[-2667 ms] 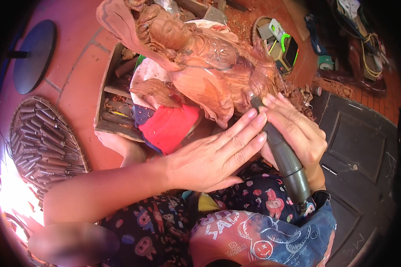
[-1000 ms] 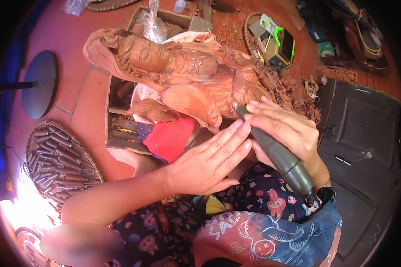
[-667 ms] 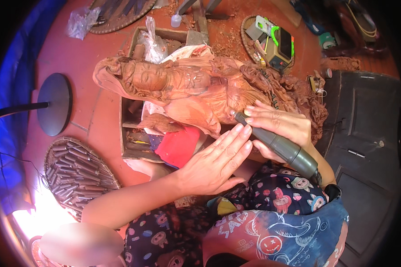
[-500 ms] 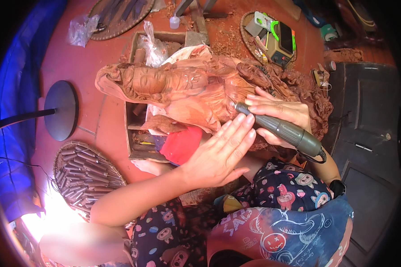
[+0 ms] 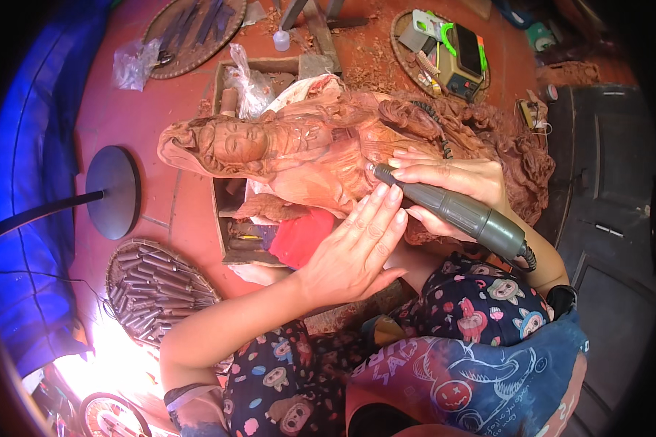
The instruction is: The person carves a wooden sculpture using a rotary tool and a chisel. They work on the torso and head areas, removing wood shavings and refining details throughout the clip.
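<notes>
The wooden statue (image 5: 299, 156) lies on its side across the person's lap and a wooden box (image 5: 229, 244), its long axis running left to right, the carved head pointing to the person's left and the base (image 5: 503, 156) to the right. The grey rotary carving tool (image 5: 452, 211) slants from lower right to upper left, its tip meeting the wood near the statue's middle. The right hand (image 5: 452, 186) is wrapped round the tool's body, fingers (image 5: 415, 164) clamped on it, with the cord trailing off at the wrist. The left hand (image 5: 353, 251) lies flat against the statue's lower edge just beside the tool tip, fingers (image 5: 383, 211) straight and close together, gripping nothing. A red cloth (image 5: 302, 237) sits under the statue. On the red floor (image 5: 160, 95) to the left stand a round dark lamp base (image 5: 113, 191) and a woven tray of chisels (image 5: 160, 291); a round tray holding a green device (image 5: 452, 51) lies beyond. Compared with half a second ago, the hands and tool keep the same hold and place on the wood; the statue sits slightly lower and further right in view.
</notes>
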The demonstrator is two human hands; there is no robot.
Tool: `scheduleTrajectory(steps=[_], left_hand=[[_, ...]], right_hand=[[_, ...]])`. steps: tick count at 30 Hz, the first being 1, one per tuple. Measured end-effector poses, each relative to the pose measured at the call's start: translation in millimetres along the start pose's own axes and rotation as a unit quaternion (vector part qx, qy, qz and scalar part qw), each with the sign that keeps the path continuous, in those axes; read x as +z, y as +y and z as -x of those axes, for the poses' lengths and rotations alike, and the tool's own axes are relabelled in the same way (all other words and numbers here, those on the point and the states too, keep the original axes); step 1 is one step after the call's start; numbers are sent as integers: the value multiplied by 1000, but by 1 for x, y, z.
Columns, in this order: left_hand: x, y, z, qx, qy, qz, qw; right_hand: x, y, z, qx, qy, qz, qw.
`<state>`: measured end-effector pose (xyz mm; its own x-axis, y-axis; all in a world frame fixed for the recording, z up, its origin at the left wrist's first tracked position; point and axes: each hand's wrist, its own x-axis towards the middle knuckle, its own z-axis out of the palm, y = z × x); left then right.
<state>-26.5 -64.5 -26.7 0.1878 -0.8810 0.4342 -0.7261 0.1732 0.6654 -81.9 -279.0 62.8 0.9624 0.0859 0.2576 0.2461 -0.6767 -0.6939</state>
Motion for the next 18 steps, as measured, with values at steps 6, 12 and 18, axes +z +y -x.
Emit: scheduleTrajectory(steps=[6,12,18], left_hand=[[-3,2,-2,4,-23,-12,1000],[1,7,-3,3,-32,-26,999],[2,7,-6,3,-42,-45,998]], right_hand=[[-5,6,8,7,-20,-36,999],[-6,21,15,21,-35,-119,992],[-14,24,13,44,-51,-127,990]])
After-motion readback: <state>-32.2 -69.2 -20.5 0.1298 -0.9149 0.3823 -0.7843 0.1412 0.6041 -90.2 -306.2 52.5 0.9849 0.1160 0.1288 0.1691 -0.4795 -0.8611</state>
